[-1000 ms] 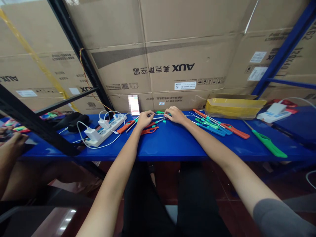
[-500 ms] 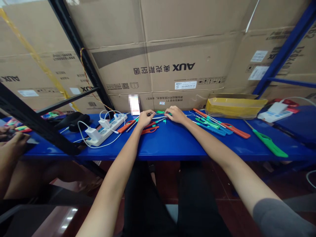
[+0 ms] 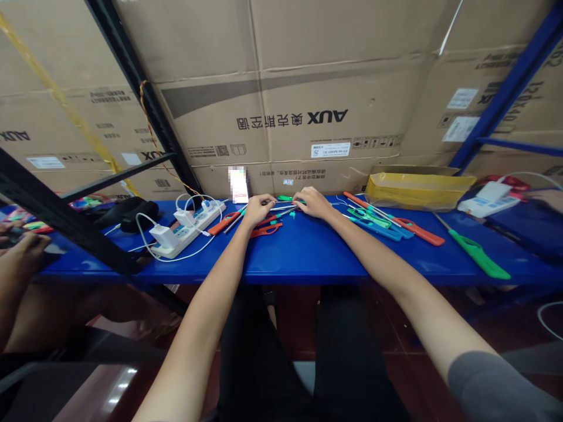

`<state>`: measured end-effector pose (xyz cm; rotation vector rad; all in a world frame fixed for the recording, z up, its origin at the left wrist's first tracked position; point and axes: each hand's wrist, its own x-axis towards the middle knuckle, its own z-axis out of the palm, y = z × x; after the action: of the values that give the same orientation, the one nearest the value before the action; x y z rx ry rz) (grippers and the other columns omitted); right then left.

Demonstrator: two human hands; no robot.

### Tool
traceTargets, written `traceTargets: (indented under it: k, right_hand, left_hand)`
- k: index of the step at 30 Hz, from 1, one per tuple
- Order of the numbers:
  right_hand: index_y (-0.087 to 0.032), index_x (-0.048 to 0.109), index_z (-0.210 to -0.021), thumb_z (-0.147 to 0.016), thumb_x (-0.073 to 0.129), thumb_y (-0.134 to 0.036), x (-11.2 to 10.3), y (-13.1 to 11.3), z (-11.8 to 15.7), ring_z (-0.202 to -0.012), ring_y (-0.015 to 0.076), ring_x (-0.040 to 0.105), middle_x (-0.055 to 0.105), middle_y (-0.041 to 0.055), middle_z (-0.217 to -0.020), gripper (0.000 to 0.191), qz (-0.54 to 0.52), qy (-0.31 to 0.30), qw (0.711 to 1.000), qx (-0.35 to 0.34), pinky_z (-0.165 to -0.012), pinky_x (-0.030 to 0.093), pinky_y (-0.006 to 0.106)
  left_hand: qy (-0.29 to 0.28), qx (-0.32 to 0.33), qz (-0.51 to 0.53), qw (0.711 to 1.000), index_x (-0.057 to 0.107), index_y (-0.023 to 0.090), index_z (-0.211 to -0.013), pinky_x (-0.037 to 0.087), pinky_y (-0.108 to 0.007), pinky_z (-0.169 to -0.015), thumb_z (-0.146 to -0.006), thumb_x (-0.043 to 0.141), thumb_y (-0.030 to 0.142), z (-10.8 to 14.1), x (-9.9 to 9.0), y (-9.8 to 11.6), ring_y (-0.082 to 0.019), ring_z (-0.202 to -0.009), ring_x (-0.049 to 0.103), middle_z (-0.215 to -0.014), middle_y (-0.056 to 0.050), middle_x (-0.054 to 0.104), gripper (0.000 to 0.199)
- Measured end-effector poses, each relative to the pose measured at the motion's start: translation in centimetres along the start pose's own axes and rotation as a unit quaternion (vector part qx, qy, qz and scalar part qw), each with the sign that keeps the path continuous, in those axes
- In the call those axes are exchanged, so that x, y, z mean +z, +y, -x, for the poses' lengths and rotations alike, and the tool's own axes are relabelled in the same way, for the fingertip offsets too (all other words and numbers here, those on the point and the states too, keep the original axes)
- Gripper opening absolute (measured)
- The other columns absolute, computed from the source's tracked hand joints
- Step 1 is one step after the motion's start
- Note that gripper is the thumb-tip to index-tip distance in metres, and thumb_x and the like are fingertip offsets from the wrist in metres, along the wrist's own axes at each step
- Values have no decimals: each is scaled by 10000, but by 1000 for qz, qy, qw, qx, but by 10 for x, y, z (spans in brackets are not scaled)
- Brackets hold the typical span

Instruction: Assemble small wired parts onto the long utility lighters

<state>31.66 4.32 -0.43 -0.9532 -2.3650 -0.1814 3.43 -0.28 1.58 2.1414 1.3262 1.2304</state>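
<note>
At the back of the blue table, my left hand [image 3: 260, 209] and my right hand [image 3: 311, 202] are close together with curled fingers. Between them lie thin metal tubes [image 3: 284, 208] and a green plastic piece [image 3: 285, 198]. What the fingertips pinch is too small and hidden to make out. An orange stick lighter [image 3: 266, 230] rests just under my left hand, and another orange handle [image 3: 223, 224] lies left of it. A small green bit [image 3: 292, 214] sits below my right hand. Beyond my right wrist are several stick lighters, including a blue one [image 3: 380, 230] and an orange one [image 3: 424, 232].
A white power strip [image 3: 193, 228] with chargers and cables lies at left, near a lit phone [image 3: 238, 186]. A yellow-taped box [image 3: 417, 190] and a green stick lighter [image 3: 479, 255] are at right. Another person's hand [image 3: 24, 252] shows beyond the black post [image 3: 57, 211].
Both hands stay in nearly the same place, with only slight finger movement. The whole view has shifted a little; the objects on the table lie as before.
</note>
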Motion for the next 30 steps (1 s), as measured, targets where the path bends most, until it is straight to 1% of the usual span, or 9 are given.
traceTargets:
  k: [7, 12, 17, 21, 26, 30]
  right_hand:
    - [-227, 845, -1178, -1138, 637, -290, -1, -2, -1, -1076, 333, 655, 780, 149, -1087, 221, -5, -5, 1000, -3, -1074, 499, 467]
    - [-233, 853, -1138, -1118, 648, -260, -1, -3, -1, -1101, 347, 657, 801, 148, -1086, 207, -11, 0, 1000, -9, -1073, 495, 477]
    - [-231, 862, -1143, -1124, 618, -280, 0, -4, -1, -1097, 351, 654, 812, 153, -1089, 250, -15, -2, 1000, -8, -1077, 495, 498]
    - [-237, 862, -1152, -1126, 626, -293, -1, -4, -1, -1096, 353, 664, 816, 151, -1089, 244, -19, 2, 1000, -5, -1079, 501, 504]
    - [-228, 856, -1145, -1126, 618, -288, 0, -3, -1, -1092, 345, 660, 814, 155, -1103, 246, -15, 0, 1000, -8, -1057, 505, 486]
    - [-210, 854, -1151, -1125, 620, -274, 2, -4, -1, -1083, 341, 663, 822, 166, -1112, 244, -9, -1, 1000, -9, -1049, 504, 478]
  left_hand:
    - [6, -2, -11, 1000, 891, 193, -964, 637, -375, -977, -938, 679, 295, 0, 0, 0, -289, -979, 812, -973, -69, 890, 237]
    - [10, 0, -25, 1000, 902, 203, -987, 640, -381, -985, -941, 681, 283, 0, 1, -2, -299, -1000, 818, -1016, -73, 901, 239]
    - [7, 7, -35, 999, 917, 202, -1015, 635, -384, -1007, -958, 694, 277, -1, 1, -4, -296, -989, 822, -1031, -74, 904, 242]
    - [8, 12, -41, 999, 929, 202, -1042, 634, -383, -1012, -963, 690, 279, -1, 1, -6, -296, -993, 827, -1036, -74, 906, 263]
    - [0, 15, -56, 998, 937, 202, -1070, 636, -386, -1007, -964, 694, 268, -1, 1, -9, -298, -977, 833, -1013, -75, 907, 274]
    - [-16, 18, -72, 997, 925, 209, -1044, 633, -367, -985, -959, 715, 241, -2, 2, -10, -279, -945, 831, -998, -74, 904, 229]
